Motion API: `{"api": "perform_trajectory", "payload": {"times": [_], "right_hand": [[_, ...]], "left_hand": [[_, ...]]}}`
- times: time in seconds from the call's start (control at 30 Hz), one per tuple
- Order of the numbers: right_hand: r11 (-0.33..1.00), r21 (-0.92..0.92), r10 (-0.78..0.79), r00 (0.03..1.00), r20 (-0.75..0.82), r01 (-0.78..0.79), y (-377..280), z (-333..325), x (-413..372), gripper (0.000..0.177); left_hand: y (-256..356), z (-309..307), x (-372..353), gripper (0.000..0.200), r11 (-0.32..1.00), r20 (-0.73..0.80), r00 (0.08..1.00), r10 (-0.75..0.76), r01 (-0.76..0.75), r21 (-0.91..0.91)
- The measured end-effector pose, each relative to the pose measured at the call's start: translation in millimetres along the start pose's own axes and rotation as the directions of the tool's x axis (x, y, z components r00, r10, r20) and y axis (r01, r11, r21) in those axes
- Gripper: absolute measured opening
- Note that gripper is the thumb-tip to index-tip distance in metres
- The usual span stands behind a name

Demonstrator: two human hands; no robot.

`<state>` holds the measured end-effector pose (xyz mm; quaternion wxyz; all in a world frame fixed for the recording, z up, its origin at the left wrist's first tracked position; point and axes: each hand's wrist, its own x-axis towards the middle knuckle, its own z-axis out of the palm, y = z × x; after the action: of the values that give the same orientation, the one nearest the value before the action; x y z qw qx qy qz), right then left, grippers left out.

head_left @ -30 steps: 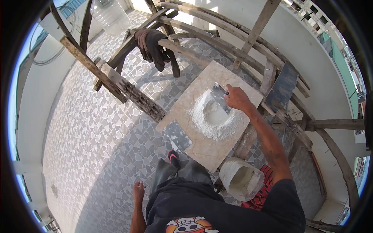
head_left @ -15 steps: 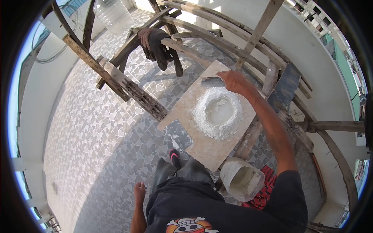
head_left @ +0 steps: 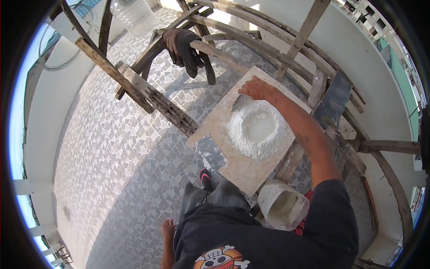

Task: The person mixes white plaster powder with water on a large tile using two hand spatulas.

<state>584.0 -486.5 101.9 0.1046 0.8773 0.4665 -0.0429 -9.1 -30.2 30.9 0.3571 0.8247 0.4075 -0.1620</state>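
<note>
My right hand (head_left: 256, 88) is closed on a wide-bladed scraper (head_left: 238, 102), whose blade is tilted at the far left edge of a ring of white powder (head_left: 237, 133). Whitish liquid (head_left: 261, 127) fills the hollow in the middle of that ring. Both lie on a square beige tile board (head_left: 248, 175). On the board's near left corner rests a flat grey plate (head_left: 209, 153) with white smears. My left hand (head_left: 168, 228) hangs low at my side, its fingers curled and nothing seen in them.
A white bucket (head_left: 282, 206) stands close at my right, by the board. Wooden beams (head_left: 172, 112) run beyond and beside the board, with a dark cloth (head_left: 186, 51) draped over one. A grey metal sheet (head_left: 332, 99) leans at right. Mosaic tile floor (head_left: 112, 148) stretches left.
The scraper has turned from lying sideways at the ring's far side to slanting against its far left edge. My right hand has shifted slightly left; the whole view has shifted a little.
</note>
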Motion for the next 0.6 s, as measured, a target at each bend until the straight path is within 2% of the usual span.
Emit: {"api": "perform_trajectory", "payload": {"times": [0.07, 0.17, 0.27, 0.37, 0.47, 0.6], "right_hand": [[0.999, 0.044, -0.014, 1.0, 0.017, 0.013, 5.5, -6.4, -8.2, 0.034], [0.998, 0.025, 0.059, 0.992, 0.108, -0.062, 13.2, -6.8, -22.6, 0.034], [0.991, 0.078, 0.103, 0.991, 0.087, -0.11, 24.2, 2.9, -40.0, 0.038], [0.981, 0.112, 0.155, 0.986, 0.054, -0.16, 30.5, 9.5, -59.8, 0.042], [0.966, 0.114, 0.213, 0.965, 0.152, -0.231, 33.2, 5.3, -72.9, 0.046], [0.926, 0.182, 0.294, 0.934, 0.203, -0.331, 29.9, -6.6, -96.4, 0.048]], "left_hand": [[-1.1, -0.2, -1.2, 0.034, 0.999, 0.014, 1.0, 0.009, -0.01, 0.047], [-1.6, 3.3, 0.3, 0.035, 1.0, 0.0, 1.0, 0.006, -0.006, -0.002], [-0.5, 4.8, 8.8, 0.035, 0.997, -0.012, 0.997, 0.073, -0.073, -0.038], [1.2, 4.0, 23.0, 0.035, 0.992, 0.029, 0.999, 0.022, -0.018, -0.122], [4.2, 2.5, 41.2, 0.037, 0.98, 0.073, 0.996, -0.054, 0.067, -0.186], [12.4, -1.0, 53.7, 0.039, 0.972, 0.098, 0.992, -0.077, 0.097, -0.212]]}}
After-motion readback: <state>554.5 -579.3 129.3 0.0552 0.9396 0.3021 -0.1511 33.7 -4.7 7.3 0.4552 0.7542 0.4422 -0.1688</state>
